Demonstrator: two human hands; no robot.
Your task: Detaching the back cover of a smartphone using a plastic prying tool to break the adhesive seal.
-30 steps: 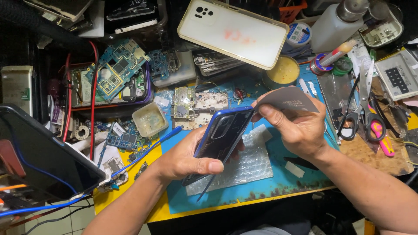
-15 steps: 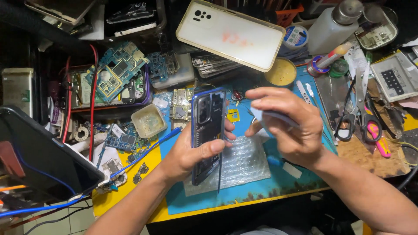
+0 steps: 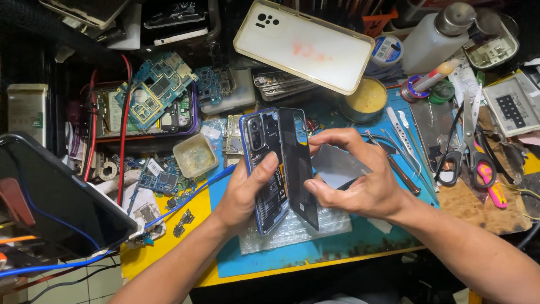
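My left hand (image 3: 244, 194) grips the upright phone (image 3: 264, 169) while my right hand (image 3: 360, 180) pinches the dark back panel (image 3: 298, 163) just right, parallel to it.

phone (image 3: 264, 169): glossy printed back | panel (image 3: 298, 163): glossy dark glass | mat (image 3: 349, 247): matt rubbery blue | scissors (image 3: 458, 146): bare metal

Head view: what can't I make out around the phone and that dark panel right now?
- Phone: lower end and far side hidden by the left hand; its screen side faces away.
- Dark panel: whether it still touches the phone along its edge cannot be told; right hand covers its right edge.
- Grey sheet: mostly behind the right hand's fingers.
- Bubble wrap: partly under both hands.
- Circuit boards: parts too small to read.
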